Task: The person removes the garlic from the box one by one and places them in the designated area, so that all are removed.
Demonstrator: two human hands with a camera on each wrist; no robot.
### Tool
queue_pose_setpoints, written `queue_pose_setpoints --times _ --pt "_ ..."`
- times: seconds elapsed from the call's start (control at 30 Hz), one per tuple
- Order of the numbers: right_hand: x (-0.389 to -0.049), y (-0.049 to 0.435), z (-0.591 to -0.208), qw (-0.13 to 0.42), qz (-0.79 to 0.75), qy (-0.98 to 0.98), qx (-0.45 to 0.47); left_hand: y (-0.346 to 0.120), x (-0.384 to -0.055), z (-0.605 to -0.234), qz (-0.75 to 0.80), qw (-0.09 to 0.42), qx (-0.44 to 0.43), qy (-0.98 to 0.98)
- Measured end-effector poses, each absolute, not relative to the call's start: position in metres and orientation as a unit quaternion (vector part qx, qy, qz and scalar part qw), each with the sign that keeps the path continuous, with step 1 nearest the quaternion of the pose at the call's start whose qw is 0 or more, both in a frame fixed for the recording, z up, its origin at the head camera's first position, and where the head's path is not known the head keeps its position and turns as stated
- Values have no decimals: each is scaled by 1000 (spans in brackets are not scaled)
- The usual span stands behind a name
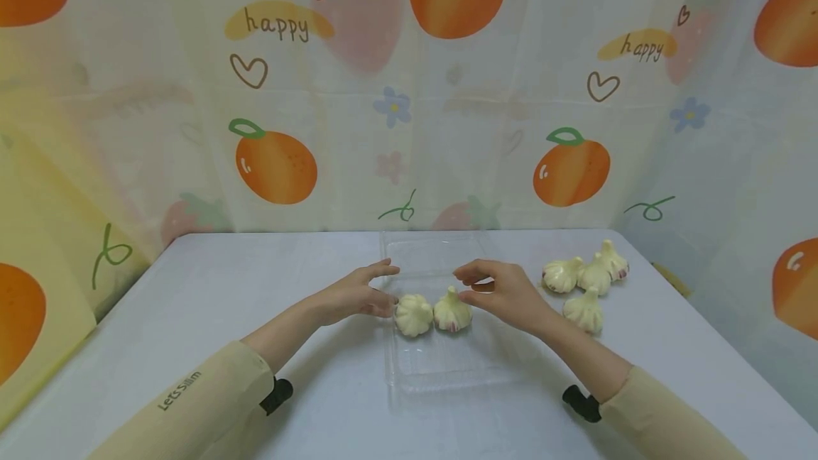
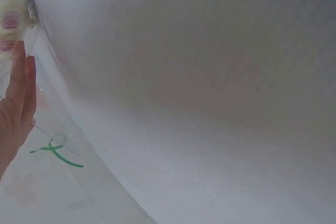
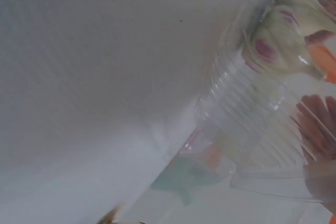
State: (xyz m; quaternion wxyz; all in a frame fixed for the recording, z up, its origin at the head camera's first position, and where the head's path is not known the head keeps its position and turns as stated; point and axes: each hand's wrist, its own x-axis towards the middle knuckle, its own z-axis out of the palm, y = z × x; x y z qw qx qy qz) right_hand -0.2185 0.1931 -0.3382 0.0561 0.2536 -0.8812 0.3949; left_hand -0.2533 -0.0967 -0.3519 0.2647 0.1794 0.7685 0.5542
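Two pale garlic bulbs, the left one point(image 1: 414, 316) and the right one point(image 1: 453, 312), sit side by side in a clear plastic container point(image 1: 422, 380). My left hand point(image 1: 354, 295) is at the container's left side, thumb close to the left bulb; its fingers look straight in the left wrist view. My right hand point(image 1: 508, 293) hovers just right of the right bulb's stem, fingers loosely bent and thumb apart from the index finger. Whether the thumb touches the bulb is unclear. Through the clear wall point(image 3: 231, 95), the right wrist view shows a purple-marked bulb point(image 3: 275, 45).
Several more garlic bulbs point(image 1: 584, 275) lie grouped on the white table point(image 1: 255, 268), right of my right hand. The container's clear lid point(image 1: 434, 250) extends behind its base. A fruit-printed curtain point(image 1: 358, 148) hangs along the table's back edge.
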Motion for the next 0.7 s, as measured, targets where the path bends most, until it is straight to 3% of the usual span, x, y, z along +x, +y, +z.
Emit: queue_pose_setpoints --times 0.7 --pt "-223 186 -350 54 396 -883 244 -98 -253 -353 555 263 178 769"
